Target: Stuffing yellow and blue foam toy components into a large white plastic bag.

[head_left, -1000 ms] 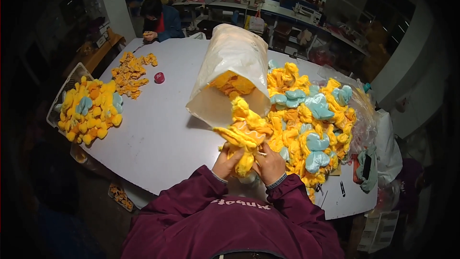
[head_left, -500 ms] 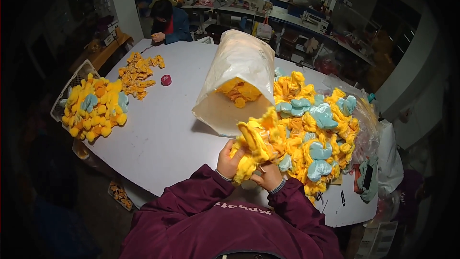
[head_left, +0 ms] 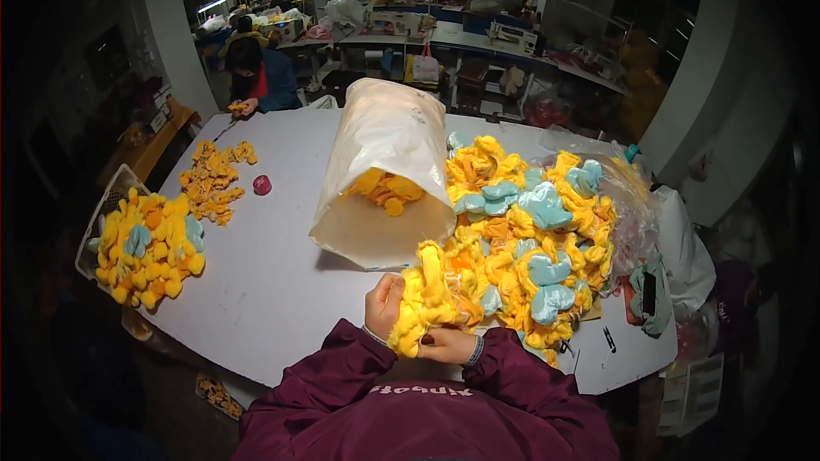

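Observation:
Between my two hands is a yellow fluffy plush piece [head_left: 434,297], soft and limp, with an upright loop of yellow plush at its top. My left hand [head_left: 383,306] grips its left side, fingers partly hidden behind the fabric. My right hand [head_left: 449,346] is closed at its lower edge, thumb and fingers pinching the plush. Just to the right lies a heap of yellow plush pieces [head_left: 511,266] with shiny light-blue patches. Beyond the held piece, a large white sack [head_left: 384,132] lies with its mouth toward me, and orange-yellow plush pieces [head_left: 386,189] show inside.
At the left edge a basket [head_left: 90,230] bears piled yellow plush pieces [head_left: 154,277]. Orange scraps [head_left: 209,183] and a round red object [head_left: 262,185] lie on the white table [head_left: 260,282]. Small black tools [head_left: 609,340] rest at the right. A co-worker [head_left: 260,77] sits across the far left corner.
My hands have moved slightly left and down in the picture with the plush piece, which now stands more upright. The whole view has shifted, showing more of the room beyond the table.

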Demonstrator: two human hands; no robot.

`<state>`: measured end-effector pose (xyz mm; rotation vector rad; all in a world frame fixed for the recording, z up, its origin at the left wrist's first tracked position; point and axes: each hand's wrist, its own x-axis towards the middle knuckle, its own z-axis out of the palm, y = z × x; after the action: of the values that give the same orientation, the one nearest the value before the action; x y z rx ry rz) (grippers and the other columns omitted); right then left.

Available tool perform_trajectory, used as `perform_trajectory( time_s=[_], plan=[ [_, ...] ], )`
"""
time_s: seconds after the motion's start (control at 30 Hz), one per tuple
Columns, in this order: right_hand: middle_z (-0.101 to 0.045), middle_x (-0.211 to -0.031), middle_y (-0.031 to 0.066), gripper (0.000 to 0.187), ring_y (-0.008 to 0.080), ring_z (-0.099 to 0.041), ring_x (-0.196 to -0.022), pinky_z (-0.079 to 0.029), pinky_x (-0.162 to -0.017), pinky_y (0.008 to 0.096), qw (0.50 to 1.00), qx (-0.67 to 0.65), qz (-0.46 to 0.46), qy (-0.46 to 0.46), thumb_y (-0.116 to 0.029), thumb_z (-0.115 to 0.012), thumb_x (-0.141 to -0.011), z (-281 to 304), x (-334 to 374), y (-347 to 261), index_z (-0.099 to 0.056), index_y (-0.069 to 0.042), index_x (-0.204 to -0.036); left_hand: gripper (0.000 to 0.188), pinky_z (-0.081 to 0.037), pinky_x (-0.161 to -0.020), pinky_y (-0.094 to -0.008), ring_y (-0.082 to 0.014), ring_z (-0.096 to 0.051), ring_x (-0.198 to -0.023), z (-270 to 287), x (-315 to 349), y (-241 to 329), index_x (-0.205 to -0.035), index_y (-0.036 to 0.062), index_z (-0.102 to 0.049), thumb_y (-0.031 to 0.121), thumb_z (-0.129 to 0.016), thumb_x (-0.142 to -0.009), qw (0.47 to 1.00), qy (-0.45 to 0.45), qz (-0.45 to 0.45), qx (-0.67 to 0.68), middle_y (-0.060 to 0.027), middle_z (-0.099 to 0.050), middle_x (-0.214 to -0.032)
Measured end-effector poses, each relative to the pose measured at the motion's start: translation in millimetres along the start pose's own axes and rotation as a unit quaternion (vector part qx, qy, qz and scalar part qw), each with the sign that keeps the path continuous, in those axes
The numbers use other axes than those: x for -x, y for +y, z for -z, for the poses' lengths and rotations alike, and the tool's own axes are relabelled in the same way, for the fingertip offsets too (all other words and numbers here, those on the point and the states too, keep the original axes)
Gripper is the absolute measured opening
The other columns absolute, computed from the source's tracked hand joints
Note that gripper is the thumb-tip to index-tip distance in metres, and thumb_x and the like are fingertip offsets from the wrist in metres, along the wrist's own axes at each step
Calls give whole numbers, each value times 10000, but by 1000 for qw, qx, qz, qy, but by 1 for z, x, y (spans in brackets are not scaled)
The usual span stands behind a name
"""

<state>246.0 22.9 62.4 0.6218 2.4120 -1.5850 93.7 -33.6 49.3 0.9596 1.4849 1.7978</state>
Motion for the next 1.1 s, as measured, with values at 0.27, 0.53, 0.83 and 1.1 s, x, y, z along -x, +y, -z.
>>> perform_trajectory(
  time_s=[0.27,0.53,0.83,1.1],
  plan=[
    [-669,-1047,96,354,190,-621,-878,-475,-759,222,982,-191,-8,-14,-230,-592,-872,-18,-20,49,-610,-15,-1153,219,-382,-601,-224,-113,-449,-635,-7,4,-5,-899,30,-554,224,-487,-976,997,-1,-8,-80,-13,-540,-738],
    [-650,-1079,115,424,210,-625,-926,-485,-790,243,865,-429,88,245,-157,-659,-784,12,-40,26,-581,28,-1157,207,-414,-722,-205,-106,-478,-769,-34,-6,-12,-969,28,-511,229,-464,-988,988,102,-4,120,-48,-540,-914],
    [-651,-948,113,318,195,-606,-774,-476,-694,258,855,-321,118,390,-164,-574,-845,-33,-42,15,-585,68,-1062,241,-425,-680,-229,-113,-466,-705,-19,-12,-15,-848,39,-496,246,-531,-967,986,156,-53,8,-33,-532,-810],
    [-653,-930,108,287,178,-636,-744,-498,-694,254,912,-396,25,103,-167,-480,-920,-21,-6,20,-586,68,-1048,247,-426,-570,-265,-138,-438,-586,43,-59,-27,-728,42,-485,179,-646,-856,969,96,-33,-224,-24,-490,-649]
  ],
)
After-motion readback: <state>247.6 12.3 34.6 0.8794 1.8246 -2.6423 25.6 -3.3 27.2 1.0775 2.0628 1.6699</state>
